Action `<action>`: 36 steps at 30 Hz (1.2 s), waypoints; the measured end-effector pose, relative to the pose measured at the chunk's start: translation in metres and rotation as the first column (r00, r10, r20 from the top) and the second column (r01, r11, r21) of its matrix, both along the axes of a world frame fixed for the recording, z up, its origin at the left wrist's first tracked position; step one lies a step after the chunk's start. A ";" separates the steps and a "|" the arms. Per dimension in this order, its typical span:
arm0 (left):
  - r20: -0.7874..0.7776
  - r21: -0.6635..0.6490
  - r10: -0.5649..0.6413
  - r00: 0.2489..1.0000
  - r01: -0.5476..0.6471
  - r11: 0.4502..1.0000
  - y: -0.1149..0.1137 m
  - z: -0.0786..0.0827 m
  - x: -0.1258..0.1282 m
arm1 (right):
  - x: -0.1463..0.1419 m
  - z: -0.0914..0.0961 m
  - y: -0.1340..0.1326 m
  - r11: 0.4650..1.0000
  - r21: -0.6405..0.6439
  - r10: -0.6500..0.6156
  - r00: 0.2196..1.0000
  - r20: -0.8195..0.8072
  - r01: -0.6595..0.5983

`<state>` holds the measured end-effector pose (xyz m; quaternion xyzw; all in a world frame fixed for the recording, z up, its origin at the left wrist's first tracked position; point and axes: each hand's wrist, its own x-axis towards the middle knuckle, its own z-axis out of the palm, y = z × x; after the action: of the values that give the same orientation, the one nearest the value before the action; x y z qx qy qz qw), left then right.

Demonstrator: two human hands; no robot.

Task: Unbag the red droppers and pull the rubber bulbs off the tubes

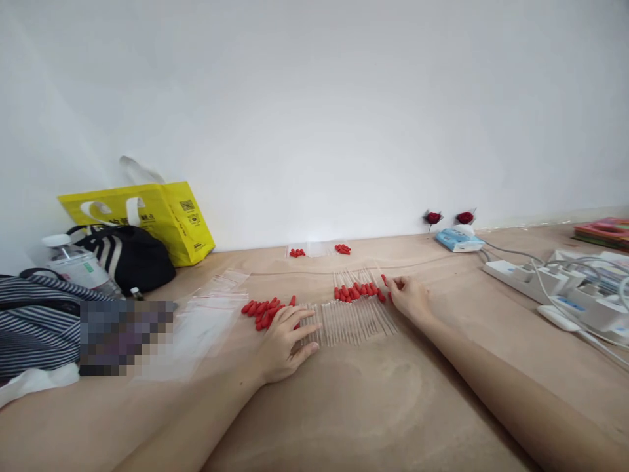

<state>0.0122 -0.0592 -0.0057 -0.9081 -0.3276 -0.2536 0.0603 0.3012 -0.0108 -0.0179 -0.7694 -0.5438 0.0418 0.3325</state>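
Clear thin tubes [348,324], apparently glass, lie side by side in a row on the table. Behind them, red rubber bulbs [356,292] sit on the ends of similar tubes, like droppers, pointing toward me. My left hand [291,337] rests with fingers spread over the left end of the clear tubes, beside a loose pile of red bulbs [265,313]. At the right end of the dropper row, my right hand [409,296] pinches a red-bulbed dropper [384,280], its tube slanting away. Another bit of red shows under those fingers.
Clear zip bags [196,328] lie left of the pile. Smaller bags with red bulbs [297,252] lie near the wall. A yellow bag [184,223], black bag [137,255] and bottle [81,265] stand left. A power strip [531,282] with cables and a tissue pack [459,240] are right.
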 end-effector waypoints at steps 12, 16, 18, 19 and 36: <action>0.025 0.342 0.138 0.990 -0.138 0.929 -0.007 0.002 0.008 | -0.046 0.000 -0.049 0.611 0.271 0.645 0.666 0.375 -0.744; 0.057 0.329 0.088 0.994 -0.102 0.939 -0.012 -0.001 0.018 | -0.055 -0.003 -0.059 0.525 0.300 0.681 0.604 0.414 -0.797; 0.077 0.304 0.066 0.995 -0.087 0.949 -0.013 -0.004 0.021 | -0.057 -0.004 -0.061 0.501 0.303 0.693 0.586 0.421 -0.810; 0.082 0.291 0.058 0.995 -0.080 0.953 -0.013 -0.005 0.022 | -0.058 -0.004 -0.062 0.500 0.302 0.692 0.583 0.424 -0.812; 0.053 0.307 0.002 0.999 -0.018 0.951 -0.016 -0.004 0.025 | -0.069 -0.009 -0.064 0.493 0.330 0.497 0.572 0.653 -0.805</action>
<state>0.0369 -0.0753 -0.0096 -0.8791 -0.2901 -0.3247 0.1937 0.2324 -0.0751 -0.0268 -0.3294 -0.8474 -0.1942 0.3684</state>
